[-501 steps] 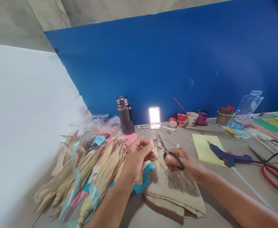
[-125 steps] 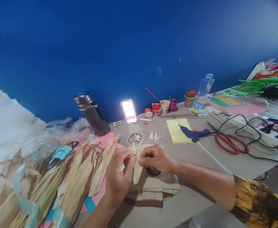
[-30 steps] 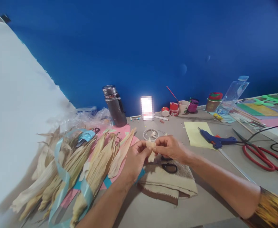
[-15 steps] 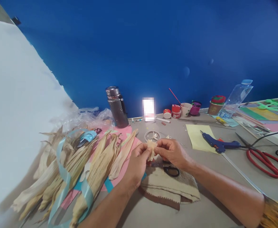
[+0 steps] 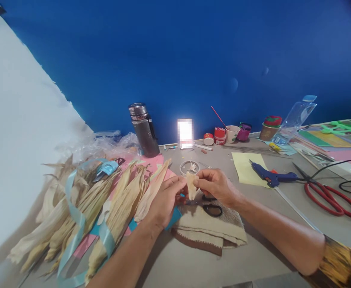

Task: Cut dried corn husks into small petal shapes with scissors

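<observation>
Pinched between the thumb and fingers of my right hand (image 5: 217,187) is a small cut piece of dried corn husk (image 5: 191,186), narrowing toward its lower end. My left hand (image 5: 167,200) is just beside its left edge, fingers stretched forward and not closed on it; whether a fingertip touches is hard to tell. Below lie scissors with black handles (image 5: 213,210) on a folded beige cloth (image 5: 208,227). Behind the piece, a roll of clear tape (image 5: 181,168) lies flat with small husk scraps inside. Long dried corn husks (image 5: 123,204) are heaped at left.
A light blue ribbon (image 5: 72,206) trails over the husks. A dark thermos (image 5: 145,134) stands behind. At right are a blue glue gun (image 5: 273,175), yellow paper (image 5: 238,166), large red-handled scissors (image 5: 325,200) and a tilted plastic bottle (image 5: 295,120). Paint pots (image 5: 220,137) line the wall.
My left fingers have let go of the husk piece and moved slightly left. My right hand still pinches it, now with its broad face showing. The view has shifted slightly.
</observation>
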